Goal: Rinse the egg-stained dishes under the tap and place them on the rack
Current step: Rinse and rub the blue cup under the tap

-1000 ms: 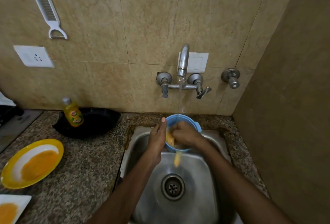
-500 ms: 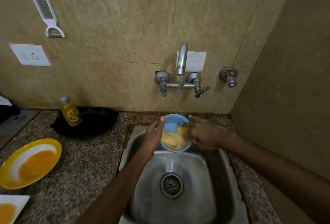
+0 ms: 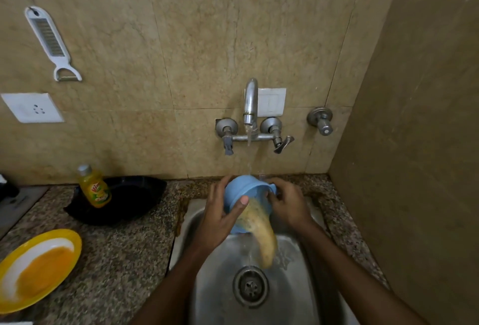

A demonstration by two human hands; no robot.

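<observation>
Mid-rinse, our left hand (image 3: pixel 220 217) and right hand (image 3: pixel 287 205) grip the tipped blue plastic bowl (image 3: pixel 243 189); next we'd refill under the twelve-o'clock steel tap (image 3: pixel 250 101).

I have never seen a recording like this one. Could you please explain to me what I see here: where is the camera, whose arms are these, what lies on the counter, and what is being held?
There is no machine here. A person wears one wide-angle camera on the head, so the picture looks forward and down at their own two arms. The left hand and the right hand both grip a blue bowl, tilted over the steel sink. Water runs from the wall tap, and yellowish egg water pours out of the bowl toward the drain. On the granite counter to the left lie a yellow plate smeared with egg and a yellow bottle standing by a black dish. A white grater hangs on the wall.
</observation>
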